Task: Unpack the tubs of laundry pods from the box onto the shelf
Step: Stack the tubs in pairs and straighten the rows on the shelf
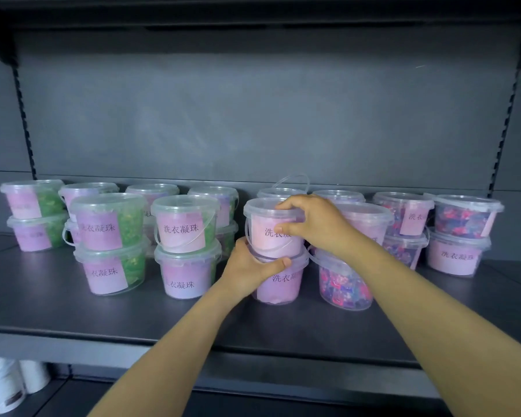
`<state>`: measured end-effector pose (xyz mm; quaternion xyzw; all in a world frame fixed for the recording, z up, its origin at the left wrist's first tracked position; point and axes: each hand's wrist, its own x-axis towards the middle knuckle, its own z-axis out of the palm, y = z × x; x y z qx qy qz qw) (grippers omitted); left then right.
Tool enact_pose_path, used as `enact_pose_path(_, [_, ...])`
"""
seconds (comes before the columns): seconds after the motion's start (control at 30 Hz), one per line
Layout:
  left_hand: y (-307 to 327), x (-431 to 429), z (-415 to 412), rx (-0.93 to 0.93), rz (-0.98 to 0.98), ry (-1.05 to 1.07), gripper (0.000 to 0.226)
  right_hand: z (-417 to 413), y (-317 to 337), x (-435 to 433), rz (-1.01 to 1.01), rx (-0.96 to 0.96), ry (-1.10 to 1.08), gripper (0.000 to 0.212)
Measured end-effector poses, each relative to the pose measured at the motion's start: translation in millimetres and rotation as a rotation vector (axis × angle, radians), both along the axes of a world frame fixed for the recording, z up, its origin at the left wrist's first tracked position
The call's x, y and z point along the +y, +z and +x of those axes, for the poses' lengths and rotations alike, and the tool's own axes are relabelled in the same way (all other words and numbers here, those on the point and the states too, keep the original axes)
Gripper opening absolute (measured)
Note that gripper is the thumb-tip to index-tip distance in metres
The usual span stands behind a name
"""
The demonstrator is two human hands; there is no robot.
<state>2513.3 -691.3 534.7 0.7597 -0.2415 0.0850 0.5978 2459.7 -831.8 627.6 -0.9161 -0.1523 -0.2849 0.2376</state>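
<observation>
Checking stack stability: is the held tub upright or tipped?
Upright: held tub has its lid on top, base sitting on lower tub.

The front strip of the shelf (133, 320) gives passing room ahead of the two-high stacks of tubs, and so does the space above their lids. The central stack (278, 284) is hemmed in, with the green stack (181, 230) just left, a pink-blue tub (343, 284) just right, and more tubs close behind.

a shop: dark slotted shelving (73, 302) stocked with stacked, labelled tubs (112, 221).
</observation>
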Motion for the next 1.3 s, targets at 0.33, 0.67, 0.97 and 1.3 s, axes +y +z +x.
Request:
enact_pose_path(0.33, [13,24,9,0.179,0.138,-0.306,0.087,-7,8,-8,-0.062,0.044,0.032,0.041])
enact_pose_path(0.67, [2,10,0,0.037,-0.042,-0.266,0.045,-3,-3,-3,-0.02,-0.009,-0.011,0.041])
enact_pose_path(0.97, [6,12,-8,0.033,0.032,-0.271,0.044,-5,3,-2,-0.047,-0.009,-0.009,0.043])
enact_pose_path(1.3, [22,28,-27,-0.046,0.688,0.057,0.077,-22,20,4,-0.587,0.057,-0.179,0.056])
